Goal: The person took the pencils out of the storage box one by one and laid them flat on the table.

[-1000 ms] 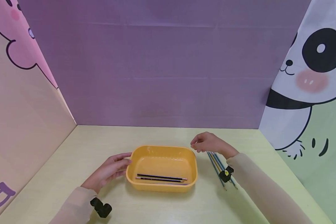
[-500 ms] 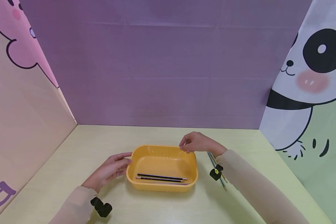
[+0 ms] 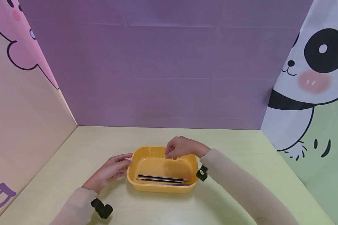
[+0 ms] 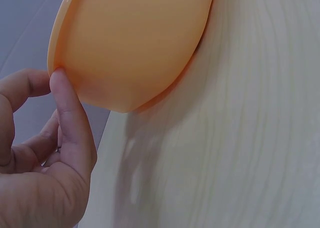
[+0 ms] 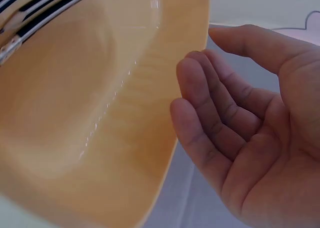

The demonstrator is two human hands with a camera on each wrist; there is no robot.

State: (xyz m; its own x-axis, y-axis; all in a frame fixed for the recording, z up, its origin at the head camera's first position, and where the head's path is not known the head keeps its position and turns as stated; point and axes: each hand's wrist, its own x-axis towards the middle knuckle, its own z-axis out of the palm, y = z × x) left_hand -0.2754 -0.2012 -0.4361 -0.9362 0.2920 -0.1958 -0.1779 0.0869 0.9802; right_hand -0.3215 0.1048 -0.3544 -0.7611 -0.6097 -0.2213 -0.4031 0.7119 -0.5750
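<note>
Left hand (image 3: 110,169) pinches the rim of a yellow plastic tray (image 3: 162,189); right hand (image 3: 183,147) hovers over its far side, fingers loosely curled; pencils (image 3: 161,177) lie inside.

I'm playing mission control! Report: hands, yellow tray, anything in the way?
Left hand holding yellow tray. Right hand empty, above tray. Pencils inside. No obstruction seen.

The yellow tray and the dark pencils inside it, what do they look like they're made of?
The yellow tray is probably molded plastic, smooth and fairly glossy, given its even color and bright highlights. The dark pencils are likely wood with a painted coat: the right wrist view shows a pale sharpened end, though imitation wood is possible.
</note>
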